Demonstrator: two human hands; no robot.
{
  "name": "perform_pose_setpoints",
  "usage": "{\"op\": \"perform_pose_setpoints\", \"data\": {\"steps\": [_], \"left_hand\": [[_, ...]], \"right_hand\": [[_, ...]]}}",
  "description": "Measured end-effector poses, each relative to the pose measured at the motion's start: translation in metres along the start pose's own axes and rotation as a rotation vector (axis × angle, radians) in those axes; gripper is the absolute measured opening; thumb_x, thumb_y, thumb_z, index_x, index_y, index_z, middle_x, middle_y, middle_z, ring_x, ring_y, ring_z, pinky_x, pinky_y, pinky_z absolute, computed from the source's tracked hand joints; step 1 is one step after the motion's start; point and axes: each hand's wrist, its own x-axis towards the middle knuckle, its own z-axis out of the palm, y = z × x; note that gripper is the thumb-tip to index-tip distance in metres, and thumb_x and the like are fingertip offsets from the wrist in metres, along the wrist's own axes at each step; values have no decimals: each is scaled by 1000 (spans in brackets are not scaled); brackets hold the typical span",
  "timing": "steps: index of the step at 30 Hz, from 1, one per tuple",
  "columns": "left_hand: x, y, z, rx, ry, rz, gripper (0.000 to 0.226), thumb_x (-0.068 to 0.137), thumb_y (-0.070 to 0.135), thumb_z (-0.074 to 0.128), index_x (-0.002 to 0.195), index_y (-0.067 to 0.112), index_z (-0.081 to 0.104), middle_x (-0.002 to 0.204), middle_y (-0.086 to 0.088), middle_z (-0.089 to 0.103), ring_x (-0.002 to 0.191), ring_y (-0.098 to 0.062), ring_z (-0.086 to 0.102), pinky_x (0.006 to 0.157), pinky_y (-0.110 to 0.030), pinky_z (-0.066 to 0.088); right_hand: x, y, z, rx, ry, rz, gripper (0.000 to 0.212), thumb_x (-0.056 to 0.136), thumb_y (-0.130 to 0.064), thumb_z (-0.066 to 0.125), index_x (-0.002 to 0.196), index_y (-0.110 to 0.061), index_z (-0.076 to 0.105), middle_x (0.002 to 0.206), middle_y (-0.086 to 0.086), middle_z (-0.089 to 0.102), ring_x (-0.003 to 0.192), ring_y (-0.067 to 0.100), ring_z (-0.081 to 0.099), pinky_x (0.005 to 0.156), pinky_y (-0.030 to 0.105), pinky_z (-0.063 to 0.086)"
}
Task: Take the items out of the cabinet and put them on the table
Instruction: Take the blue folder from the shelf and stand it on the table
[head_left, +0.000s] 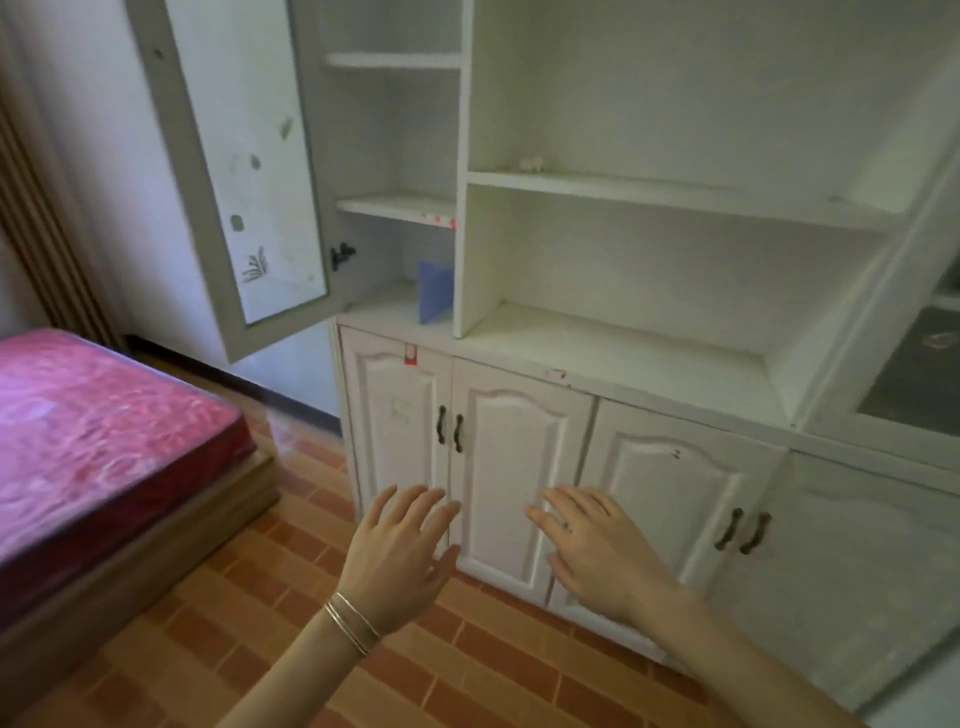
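Note:
A white cabinet (613, 358) fills the wall ahead, with open shelves above and closed lower doors (514, 467). Its upper left glass door (249, 171) is swung open. Inside that compartment a blue folded item (435, 292) stands on the lowest shelf. A small pale object (532, 164) lies on the upper middle shelf. My left hand (400, 556) and my right hand (597, 551) are held out in front of the lower doors, fingers spread, holding nothing. No table is in view.
A bed with a pink cover (104, 447) stands at the left on the brick-pattern floor (467, 675). A second glass door (919, 374) is at the cabinet's right edge. Dark handles (449, 431) sit on the lower doors.

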Motion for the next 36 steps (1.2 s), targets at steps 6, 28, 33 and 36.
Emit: {"op": "perform_pose_setpoints", "data": {"steps": [6, 28, 33, 36], "left_hand": [[-3, -114, -23, 53, 11, -46, 46, 85, 45, 39, 118, 22, 62, 116, 0, 64, 108, -22, 60, 92, -45, 49], [133, -284, 26, 27, 92, -30, 45, 87, 46, 38, 119, 23, 61, 115, 2, 65, 109, -21, 60, 93, -44, 49], [205, -321, 43, 64, 99, -33, 46, 87, 46, 36, 119, 24, 61, 115, 2, 65, 109, -20, 61, 93, -44, 49], [241, -335, 57, 64, 112, -52, 45, 87, 46, 38, 118, 23, 61, 114, 2, 65, 108, -21, 60, 92, -42, 49]], "right_hand": [[108, -63, 12, 41, 67, -66, 59, 61, -33, 79, 116, -20, 63, 117, 7, 64, 105, 24, 61, 86, 40, 51], [317, -32, 93, 18, 151, -91, 56, 63, -32, 78, 115, -20, 62, 114, 5, 64, 104, 23, 61, 84, 38, 52], [390, 18, 114, 13, 177, -62, 58, 55, -33, 82, 109, -20, 66, 111, 5, 66, 99, 22, 64, 81, 35, 53], [427, 41, 132, -5, 189, -96, 57, 56, -31, 80, 110, -20, 66, 112, 5, 66, 100, 23, 63, 81, 35, 53]]}}
